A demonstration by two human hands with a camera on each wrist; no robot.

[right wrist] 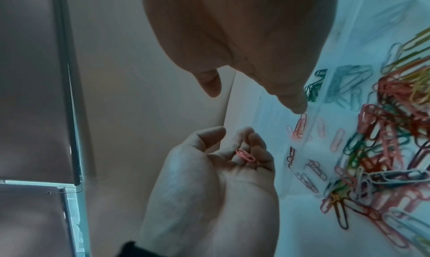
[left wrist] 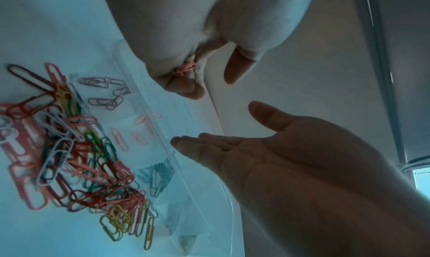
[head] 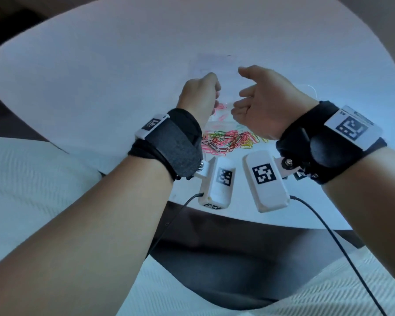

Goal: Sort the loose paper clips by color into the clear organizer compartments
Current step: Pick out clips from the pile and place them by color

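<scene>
From the head view, the left hand is seen curled over the clear organizer, beyond the loose pile. At the left wrist, a pink clip is cradled in bent fingers. At the right wrist, the right hand is held spread and empty. A pink drop is judged underway; release over the pink compartment is called for.

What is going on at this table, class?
A person is sorting coloured paper clips into a clear organizer. The left hand holds a few pink clips in its curled fingers, raised above the organizer. The right hand is open and empty beside it. Some compartments already hold clips: pink ones in one, blue ones in the next. A mixed pile waits on the white table, unsorted.
</scene>
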